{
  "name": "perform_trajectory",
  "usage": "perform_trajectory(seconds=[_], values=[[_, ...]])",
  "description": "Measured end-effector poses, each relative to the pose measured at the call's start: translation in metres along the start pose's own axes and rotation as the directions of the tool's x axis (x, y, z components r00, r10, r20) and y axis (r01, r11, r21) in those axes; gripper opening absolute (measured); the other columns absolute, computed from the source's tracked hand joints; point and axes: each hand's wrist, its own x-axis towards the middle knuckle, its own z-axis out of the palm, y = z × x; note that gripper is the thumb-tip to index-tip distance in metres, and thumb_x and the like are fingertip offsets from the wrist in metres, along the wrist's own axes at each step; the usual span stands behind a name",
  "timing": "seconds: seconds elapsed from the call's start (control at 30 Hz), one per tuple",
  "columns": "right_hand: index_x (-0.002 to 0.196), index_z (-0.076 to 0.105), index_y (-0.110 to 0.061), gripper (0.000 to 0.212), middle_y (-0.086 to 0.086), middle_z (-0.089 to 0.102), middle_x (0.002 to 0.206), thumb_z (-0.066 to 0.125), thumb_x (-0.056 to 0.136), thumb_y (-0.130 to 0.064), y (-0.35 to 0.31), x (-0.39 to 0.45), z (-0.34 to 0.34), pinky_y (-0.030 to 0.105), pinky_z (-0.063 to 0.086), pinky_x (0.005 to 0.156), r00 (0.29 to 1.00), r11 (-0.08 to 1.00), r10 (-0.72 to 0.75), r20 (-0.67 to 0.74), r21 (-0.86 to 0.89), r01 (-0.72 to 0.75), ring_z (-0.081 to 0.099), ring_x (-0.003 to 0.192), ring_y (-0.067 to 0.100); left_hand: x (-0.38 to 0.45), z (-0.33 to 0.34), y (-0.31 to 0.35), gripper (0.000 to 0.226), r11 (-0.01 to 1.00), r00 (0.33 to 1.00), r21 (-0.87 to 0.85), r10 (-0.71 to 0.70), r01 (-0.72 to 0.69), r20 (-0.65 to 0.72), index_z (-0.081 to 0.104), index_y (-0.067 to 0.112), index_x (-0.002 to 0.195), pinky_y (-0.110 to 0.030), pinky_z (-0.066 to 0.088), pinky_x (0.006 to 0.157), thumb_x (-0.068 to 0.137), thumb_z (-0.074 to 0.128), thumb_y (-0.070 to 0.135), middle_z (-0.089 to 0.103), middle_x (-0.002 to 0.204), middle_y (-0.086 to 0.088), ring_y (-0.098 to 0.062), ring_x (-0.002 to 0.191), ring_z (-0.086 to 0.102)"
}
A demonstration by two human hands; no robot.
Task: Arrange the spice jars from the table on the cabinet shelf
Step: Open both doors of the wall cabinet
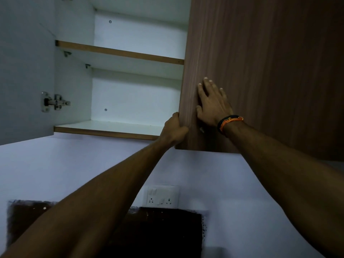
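No spice jars show anywhere in the view, and neither does the table, so how they will handle is a guess: small jars of that kind are probably light, rigid and breakable if glass, with smooth sides that could slip, and best taken round the body below the lid.

The cabinet shelf [119,53] meant to receive them is a white board with a brown front edge, left of the brown cabinet door [260,71], with the cabinet floor [104,130] below it; both look bare.

The left hand [174,131] grips the door's left edge near its lower corner, fingers curled round it out of sight. The right hand [214,105] lies on the door's face just right of that edge, fingers straight and spread, holding nothing. A stiff hinged panel like this should swing easily from that edge.

Further left of the door, a second door [24,71] stands open with its metal hinge [55,102] showing. Below the door, a socket plate [161,197] sits on the wall.
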Motion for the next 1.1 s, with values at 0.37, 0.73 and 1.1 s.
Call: perform_trajectory(seconds=[0.37, 0.73, 1.1], values=[[0.162, 0.009, -0.012, 0.077, 0.015, -0.002, 0.17, 0.045, 0.102, -0.043, -0.019, 0.004, -0.006, 0.058, 0.018, 0.124, 0.99, 0.977, 0.133, -0.038, 0.171, -0.124, 0.004, 0.156, 0.035, -0.004, 0.005, -0.02, 0.042, 0.935, 0.995, -0.341, -0.097, 0.099, 0.025, 0.054, 0.01, 0.132, -0.043, 0.056, 0.093, 0.09, 0.057, 0.005, 0.064, 0.123, -0.01, -0.027, 0.108, 0.062], [0.162, -0.004, -0.01, 0.108, 0.015, -0.008, 0.17, 0.059, 0.088, -0.055, -0.042, -0.034, -0.033, 0.065, 0.015, 0.122, 0.908, 0.924, 0.331, -0.255, 0.282, -0.258, -0.003, 0.157, 0.035, -0.055, 0.001, -0.001, 0.033, 0.572, 0.969, -0.797, 0.017, 0.192, 0.246, 0.07, 0.017, 0.12, -0.036, 0.052, 0.099, 0.104, 0.042, 0.025, 0.073, 0.12, -0.007, -0.023, 0.114, 0.067], [0.163, 0.01, -0.012, 0.105, 0.01, 0.01, 0.17, 0.069, 0.08, -0.041, 0.003, -0.101, -0.093, 0.054, 0.036, 0.117, 0.875, 0.894, 0.322, -0.362, 0.421, -0.155, 0.021, 0.155, 0.028, -0.097, 0.056, 0.069, 0.043, 0.32, 0.892, -0.909, 0.277, 0.266, 0.358, 0.071, 0.025, 0.124, -0.031, 0.053, 0.098, 0.102, 0.042, 0.048, 0.066, 0.134, -0.006, -0.019, 0.125, 0.061]])
